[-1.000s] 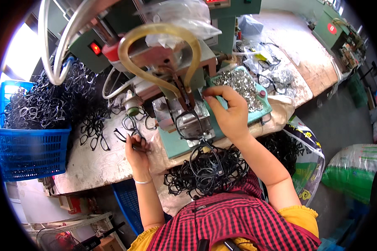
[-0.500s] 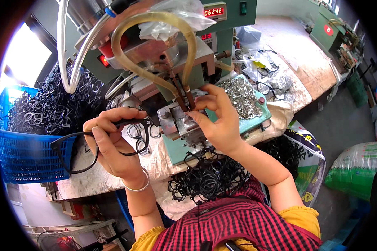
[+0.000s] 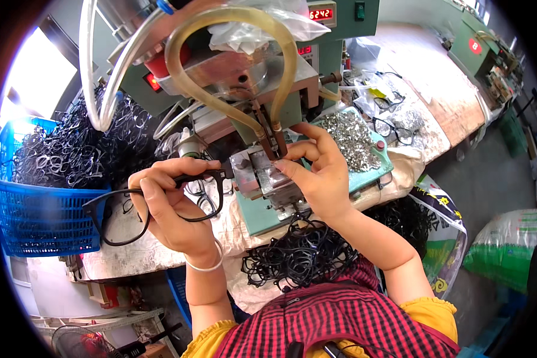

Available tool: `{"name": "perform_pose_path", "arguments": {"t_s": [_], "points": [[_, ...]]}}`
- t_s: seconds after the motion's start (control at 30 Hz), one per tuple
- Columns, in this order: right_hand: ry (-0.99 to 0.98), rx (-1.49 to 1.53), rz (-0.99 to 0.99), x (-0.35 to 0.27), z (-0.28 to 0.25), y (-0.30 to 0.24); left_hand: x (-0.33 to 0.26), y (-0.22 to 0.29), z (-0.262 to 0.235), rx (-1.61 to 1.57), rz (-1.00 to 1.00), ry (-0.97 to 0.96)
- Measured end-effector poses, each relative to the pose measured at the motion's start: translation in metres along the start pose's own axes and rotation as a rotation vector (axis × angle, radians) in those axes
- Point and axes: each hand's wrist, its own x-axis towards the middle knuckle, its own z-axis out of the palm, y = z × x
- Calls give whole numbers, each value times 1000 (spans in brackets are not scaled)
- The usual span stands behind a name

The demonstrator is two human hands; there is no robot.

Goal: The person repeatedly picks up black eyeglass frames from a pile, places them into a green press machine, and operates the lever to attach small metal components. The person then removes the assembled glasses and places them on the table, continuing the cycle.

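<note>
My left hand (image 3: 176, 218) is closed around a black eyeglass frame (image 3: 222, 197), gripping it near the bridge. The frame's right end comes close to a metal fixture block (image 3: 262, 173) on a machine. My right hand (image 3: 327, 182) is at the other side of that block, its thumb and forefinger brought together just under two brown metal prongs (image 3: 269, 143) fed by a yellowish hose (image 3: 289, 53). Anything between those fingertips is too small or hidden to make out. A few eyeglass frames (image 3: 204, 200) lie on the bench behind my left hand.
Beside my right hand, a green tray (image 3: 383, 167) holds small metal pieces (image 3: 352, 143). A blue basket (image 3: 45, 221) heaped with black frames (image 3: 89, 137) stands at left. More black frames (image 3: 298, 253) pile up at my lap. Glasses (image 3: 394, 130) and plastic bags lie on the bench at right.
The whole view has shifted slightly, carrying the machine rightward in the picture. Both hands keep nearly the same places at the fixture, the left still holding the eyeglass frame.
</note>
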Motion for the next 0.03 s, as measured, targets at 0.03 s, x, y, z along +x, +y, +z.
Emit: {"name": "perform_pose_path", "arguments": {"t_s": [0.03], "points": [[10, 20, 3, 1, -1, 4, 3, 1, -3, -1, -2, -33]]}}
